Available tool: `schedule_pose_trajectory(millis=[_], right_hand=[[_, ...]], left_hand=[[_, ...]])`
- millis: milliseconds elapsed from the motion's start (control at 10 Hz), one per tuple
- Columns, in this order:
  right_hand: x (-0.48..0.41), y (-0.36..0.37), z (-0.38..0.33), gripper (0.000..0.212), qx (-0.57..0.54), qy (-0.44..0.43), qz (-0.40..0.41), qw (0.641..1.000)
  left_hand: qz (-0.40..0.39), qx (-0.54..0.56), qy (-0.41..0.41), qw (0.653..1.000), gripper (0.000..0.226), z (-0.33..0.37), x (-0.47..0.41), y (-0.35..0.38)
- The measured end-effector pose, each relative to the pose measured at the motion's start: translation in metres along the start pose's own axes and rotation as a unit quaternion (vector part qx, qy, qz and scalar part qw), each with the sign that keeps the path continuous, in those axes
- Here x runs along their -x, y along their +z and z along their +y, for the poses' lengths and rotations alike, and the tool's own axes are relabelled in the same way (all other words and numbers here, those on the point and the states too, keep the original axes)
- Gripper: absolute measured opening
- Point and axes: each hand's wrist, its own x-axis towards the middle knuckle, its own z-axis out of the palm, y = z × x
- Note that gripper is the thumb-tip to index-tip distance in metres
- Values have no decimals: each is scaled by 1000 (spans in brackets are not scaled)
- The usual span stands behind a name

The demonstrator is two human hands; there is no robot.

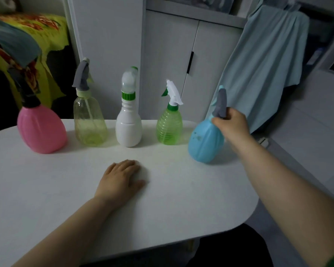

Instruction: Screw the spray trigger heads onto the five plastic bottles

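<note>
Several spray bottles stand in a row along the far edge of the white table, each with a trigger head on top. From left: a pink bottle with a black head, a clear yellowish bottle with a grey head, a white bottle with a green collar, a green ribbed bottle with a white head, and a blue bottle. My right hand grips the grey trigger head of the blue bottle at its neck. My left hand rests flat on the table, holding nothing.
A white cabinet stands behind the table. A light blue garment hangs at the right, close behind the blue bottle. A yellow patterned cloth drapes at the back left. The table's rounded right edge lies near my right forearm.
</note>
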Motion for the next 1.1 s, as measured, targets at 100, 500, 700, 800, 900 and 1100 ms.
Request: schedule_pose_trajectory(millis=[100,500,700,800,900,1100], right_hand=[[-21,-3,10,18,-7,8,-6,1000],[-56,22,30,26,5,14,-50,999],[-64,21,28,26,16,10,-89,996],[-64,21,30,28,8,15,-80,997],[-62,18,34,33,-9,25,-68,997],[-51,14,37,50,3,48,-47,998]], left_hand=[[13,-12,0,1000,52,-4,-1,5],[24,-19,-7,999,68,-3,-1,6],[18,-25,-11,999,72,-2,-2,5],[15,-25,-6,1000,76,-2,-1,5],[11,-24,-7,1000,67,-2,0,4],[9,-18,-14,1000,53,-3,0,5]])
